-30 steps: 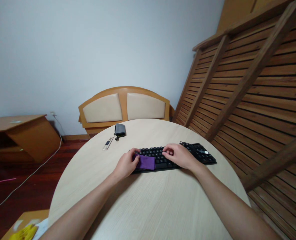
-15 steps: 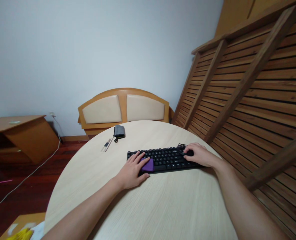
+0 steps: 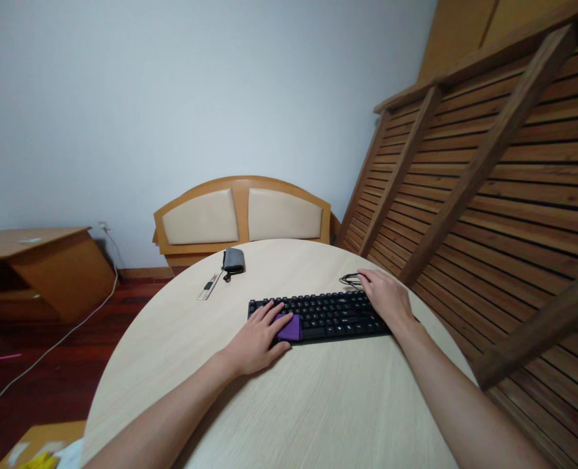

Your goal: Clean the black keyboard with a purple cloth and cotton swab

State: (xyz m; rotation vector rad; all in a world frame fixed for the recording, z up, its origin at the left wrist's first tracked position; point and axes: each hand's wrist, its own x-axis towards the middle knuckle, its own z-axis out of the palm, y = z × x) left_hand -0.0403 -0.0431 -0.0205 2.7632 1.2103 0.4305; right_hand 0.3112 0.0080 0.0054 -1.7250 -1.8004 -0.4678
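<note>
A black keyboard [image 3: 328, 316] lies flat on the round pale wooden table [image 3: 337, 404]. My left hand [image 3: 255, 342] rests over the keyboard's left end with its fingers stretched out and spread. Beneath those fingers is a folded purple cloth [image 3: 291, 327], partly covered by them. At the keyboard's far right corner, my right hand [image 3: 386, 296] is closed, its thumb and fingers pinching a looped black cable [image 3: 350, 280]. Part of the cable is hidden behind this hand.
A small grey drawstring pouch [image 3: 233, 260] and a flat ruler-like strip [image 3: 210, 286] lie on the table's far left. Beyond its far edge stands a padded headboard [image 3: 242, 212]. Wooden slats [image 3: 504, 228] lean along the right; a desk [image 3: 49, 267] stands left.
My right hand has moved up and away from the keyboard's right keys, and the cable loop now shows beyond the back edge. My left hand and the purple cloth have hardly moved.
</note>
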